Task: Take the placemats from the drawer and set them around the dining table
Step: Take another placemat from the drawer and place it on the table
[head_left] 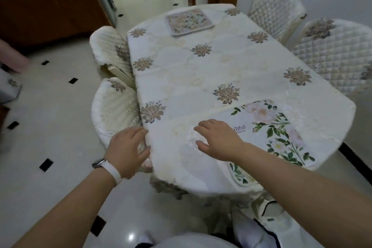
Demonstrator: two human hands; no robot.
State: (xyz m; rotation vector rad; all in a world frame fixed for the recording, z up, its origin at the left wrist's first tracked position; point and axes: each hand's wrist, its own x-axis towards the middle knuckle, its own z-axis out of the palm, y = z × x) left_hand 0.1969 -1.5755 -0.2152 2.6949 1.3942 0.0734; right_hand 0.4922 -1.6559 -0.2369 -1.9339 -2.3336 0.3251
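Observation:
A white placemat [269, 133] printed with pale roses and green leaves lies flat at the near right end of the dining table [201, 70]. My right hand [217, 139] rests palm down on its left part, fingers spread. My left hand [126, 151], with a white watch strap at the wrist, hovers at the table's near left corner with fingers apart, holding nothing. A second floral placemat [189, 21] lies at the far end of the table.
Quilted cream chairs stand on the left [112, 50] [114, 106] and on the right [275, 12] [334, 52]. A brown wooden cabinet [50, 0] is at the back left. The tiled floor [52, 127] spreads to the left; a doorway opens behind the table.

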